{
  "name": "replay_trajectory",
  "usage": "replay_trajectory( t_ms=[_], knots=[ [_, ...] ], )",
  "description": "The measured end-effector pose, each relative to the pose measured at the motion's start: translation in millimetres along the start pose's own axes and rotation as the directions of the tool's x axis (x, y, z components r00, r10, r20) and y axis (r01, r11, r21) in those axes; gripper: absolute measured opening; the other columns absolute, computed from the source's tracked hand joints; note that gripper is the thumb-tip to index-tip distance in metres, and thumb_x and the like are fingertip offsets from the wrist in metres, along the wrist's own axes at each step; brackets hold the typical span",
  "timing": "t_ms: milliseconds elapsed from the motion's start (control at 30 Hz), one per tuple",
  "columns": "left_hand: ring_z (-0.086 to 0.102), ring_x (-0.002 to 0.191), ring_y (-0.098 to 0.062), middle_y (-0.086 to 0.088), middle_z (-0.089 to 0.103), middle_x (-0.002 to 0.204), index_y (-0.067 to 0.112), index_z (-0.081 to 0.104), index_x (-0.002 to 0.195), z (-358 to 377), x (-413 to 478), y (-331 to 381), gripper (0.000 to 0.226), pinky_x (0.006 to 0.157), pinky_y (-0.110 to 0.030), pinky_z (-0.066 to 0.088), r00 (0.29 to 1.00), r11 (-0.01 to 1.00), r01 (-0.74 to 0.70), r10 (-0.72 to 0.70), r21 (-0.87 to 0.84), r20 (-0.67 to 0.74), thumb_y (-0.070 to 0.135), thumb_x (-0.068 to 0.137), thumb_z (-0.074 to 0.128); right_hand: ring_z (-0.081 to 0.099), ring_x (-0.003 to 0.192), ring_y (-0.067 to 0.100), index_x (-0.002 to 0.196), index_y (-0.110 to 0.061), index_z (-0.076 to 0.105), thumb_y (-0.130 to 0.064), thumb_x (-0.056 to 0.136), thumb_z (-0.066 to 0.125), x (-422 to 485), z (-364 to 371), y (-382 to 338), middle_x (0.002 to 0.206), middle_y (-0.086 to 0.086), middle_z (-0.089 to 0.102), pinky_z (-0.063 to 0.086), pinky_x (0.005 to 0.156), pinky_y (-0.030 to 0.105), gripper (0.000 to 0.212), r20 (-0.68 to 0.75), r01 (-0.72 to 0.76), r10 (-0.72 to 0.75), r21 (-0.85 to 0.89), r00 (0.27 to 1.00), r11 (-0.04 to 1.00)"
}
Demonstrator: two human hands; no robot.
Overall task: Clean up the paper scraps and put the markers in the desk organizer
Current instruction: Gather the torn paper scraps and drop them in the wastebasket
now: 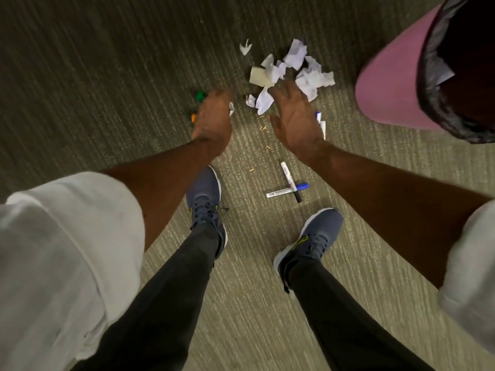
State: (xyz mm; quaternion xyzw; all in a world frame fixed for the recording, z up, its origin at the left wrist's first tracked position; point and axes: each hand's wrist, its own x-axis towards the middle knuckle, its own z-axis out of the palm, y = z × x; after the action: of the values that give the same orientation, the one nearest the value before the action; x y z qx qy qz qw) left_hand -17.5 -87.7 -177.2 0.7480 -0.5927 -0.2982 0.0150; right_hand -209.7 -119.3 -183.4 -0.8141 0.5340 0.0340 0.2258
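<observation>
Both hands low over paper scraps (292, 68) on the carpet (80, 76).
Right hand (294, 119) has fingers loosely spread at the pile's near edge; left hand (213, 119) is blurred, its fingers unreadable. Two crossed markers (292, 186) lie nearer; pink wastebasket (388, 76) far right.

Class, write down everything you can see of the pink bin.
The bin has a smooth, rounded pink wall, plastic by its look. A black bag lines it and folds over the rim. Inside, a white scrap shows against the dark. It stands on the carpet at the upper right, cut off by the picture's edge, right of the paper pile. Neither the left hand nor the right hand touches it.
</observation>
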Motion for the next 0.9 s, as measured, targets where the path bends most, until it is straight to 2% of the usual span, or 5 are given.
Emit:
replay_trajectory(
  t_ms=[233,500,600,700,900],
  knots=[
    [0.061,0.117,-0.026,-0.012,0.061,0.13,0.018,0.062,0.131,43.7,47.7,-32.2,0.049,0.1,-0.036,0.05,0.998,0.999,-0.021,0.024,-0.037,0.064,-0.002,0.087,0.052,0.03,0.143,0.044,0.151,-0.02,0.035,0.017,0.077,0.061,37.7,48.6,15.7,0.156,0.017,0.03,0.042,0.109,0.053,0.087,0.209,0.21,-0.184,-0.11,0.96,0.972],
    [0.043,0.136,-0.034,-0.016,0.044,0.147,0.011,0.05,0.139,91.1,79.1,-43.6,0.047,0.113,-0.044,0.035,0.986,0.948,-0.147,0.117,0.281,0.122,0.016,0.094,0.064,0.023,0.145,0.048,0.153,-0.027,0.026,0.001,0.092,0.047,79.7,100.3,27.5,0.16,0.015,0.023,0.049,0.094,0.065,0.071,0.391,0.43,-0.317,-0.247,0.864,0.868],
    [0.051,0.127,-0.035,-0.017,0.053,0.137,0.011,0.062,0.126,95.8,89.7,-50.9,0.031,0.106,-0.043,0.043,0.985,0.95,-0.164,0.142,0.264,0.099,0.013,0.096,0.06,0.031,0.142,0.044,0.148,-0.023,0.036,-0.001,0.092,0.052,80.9,113.3,24.4,0.156,0.014,0.029,0.054,0.089,0.061,0.062,0.383,0.405,-0.292,-0.258,0.877,0.877],
    [0.058,0.114,-0.031,-0.016,0.062,0.123,0.009,0.067,0.115,98.8,96.2,-64.1,0.025,0.09,-0.017,0.046,0.979,0.971,-0.189,0.173,0.149,0.113,0.015,0.099,0.05,0.039,0.137,0.041,0.143,-0.021,0.043,-0.008,0.096,0.044,75.0,117.0,25.9,0.15,0.015,0.036,0.056,0.088,0.056,0.049,0.337,0.362,-0.272,-0.243,0.901,0.9],
    [0.064,0.103,-0.025,-0.011,0.068,0.113,0.015,0.069,0.112,75.0,111.8,-48.6,0.027,0.09,-0.036,0.051,0.989,0.988,-0.144,0.145,-0.048,0.024,0.023,0.093,0.051,0.059,0.104,0.037,0.135,-0.01,0.045,-0.027,0.097,0.014,67.0,111.0,35.2,0.13,0.019,0.051,0.058,0.078,0.049,0.052,0.228,0.346,-0.309,-0.145,0.923,0.927]
  ],
)
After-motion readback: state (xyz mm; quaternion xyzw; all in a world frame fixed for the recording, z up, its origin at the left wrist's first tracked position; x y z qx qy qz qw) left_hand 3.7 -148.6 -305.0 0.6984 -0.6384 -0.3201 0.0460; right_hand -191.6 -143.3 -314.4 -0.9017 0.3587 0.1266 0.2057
